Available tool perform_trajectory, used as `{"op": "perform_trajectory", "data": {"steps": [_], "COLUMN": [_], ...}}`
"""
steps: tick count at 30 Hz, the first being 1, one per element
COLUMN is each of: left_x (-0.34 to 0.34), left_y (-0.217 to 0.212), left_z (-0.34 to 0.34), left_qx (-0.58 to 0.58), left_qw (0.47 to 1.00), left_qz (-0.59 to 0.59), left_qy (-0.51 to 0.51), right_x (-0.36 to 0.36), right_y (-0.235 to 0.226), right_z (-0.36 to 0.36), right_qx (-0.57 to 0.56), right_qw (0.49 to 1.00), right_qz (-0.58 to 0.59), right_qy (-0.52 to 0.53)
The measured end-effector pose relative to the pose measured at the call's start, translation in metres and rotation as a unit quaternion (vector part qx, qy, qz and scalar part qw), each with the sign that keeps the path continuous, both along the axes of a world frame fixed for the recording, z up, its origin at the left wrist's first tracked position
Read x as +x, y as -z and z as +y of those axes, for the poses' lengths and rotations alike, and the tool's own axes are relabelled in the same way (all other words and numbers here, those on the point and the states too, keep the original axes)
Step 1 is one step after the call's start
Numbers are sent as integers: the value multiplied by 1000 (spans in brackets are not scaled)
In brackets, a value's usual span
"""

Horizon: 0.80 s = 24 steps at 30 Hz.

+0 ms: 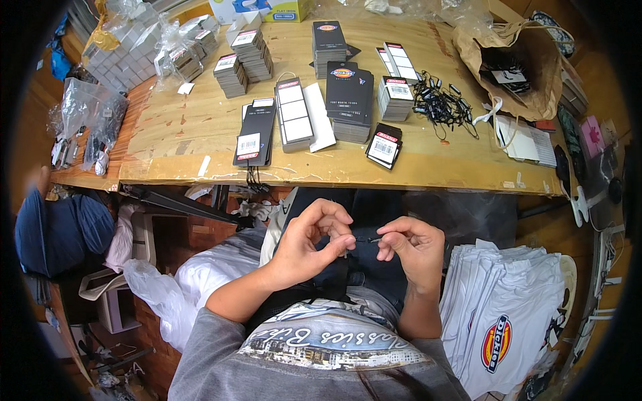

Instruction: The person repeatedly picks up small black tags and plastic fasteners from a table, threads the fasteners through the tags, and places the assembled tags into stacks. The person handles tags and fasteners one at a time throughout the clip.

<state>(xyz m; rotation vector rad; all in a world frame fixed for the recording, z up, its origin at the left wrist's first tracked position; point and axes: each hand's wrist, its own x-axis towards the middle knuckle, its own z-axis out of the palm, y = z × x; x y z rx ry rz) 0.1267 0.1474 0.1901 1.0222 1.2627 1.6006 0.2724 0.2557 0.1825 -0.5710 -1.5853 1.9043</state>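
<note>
Above my lap, both hands pinch a short black hang tag string [364,239] with a small dark clasp. My left hand [314,240] is closed on one end between thumb and fingertips. The other end sits between the thumb and forefinger of my right hand [413,250], also closed. A tangled heap of similar black strings [438,107] lies on the table's right half. Nearest to my hands on the table are a small stack of black and white tags [384,146], tall stacked black tags [349,100] and long white-panelled tags [294,117].
More tag stacks [251,53] stand on the wooden table [180,134], whose front edge runs beyond my hands. A brown paper bag [488,53] stands at the right. Folded white shirts [468,287] are piled to my right, and a clear plastic bag [157,294] lies left.
</note>
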Motion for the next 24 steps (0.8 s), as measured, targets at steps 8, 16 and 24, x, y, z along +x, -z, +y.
{"op": "perform_trajectory", "data": {"steps": [8, 16, 24], "left_x": [2, -4, -4], "left_y": [2, 10, 14], "left_z": [0, 3, 8], "left_qx": [16, 55, 95], "left_qw": [999, 997, 993], "left_qz": [36, -12, -32], "left_qy": [6, 48, 61], "right_x": [-4, -3, -8], "right_y": [-2, -4, -3], "right_z": [-5, -3, -6], "right_qx": [3, -35, -113], "right_qw": [1000, 997, 988], "right_qz": [-29, -22, 16], "right_qy": [-3, -60, -100]}}
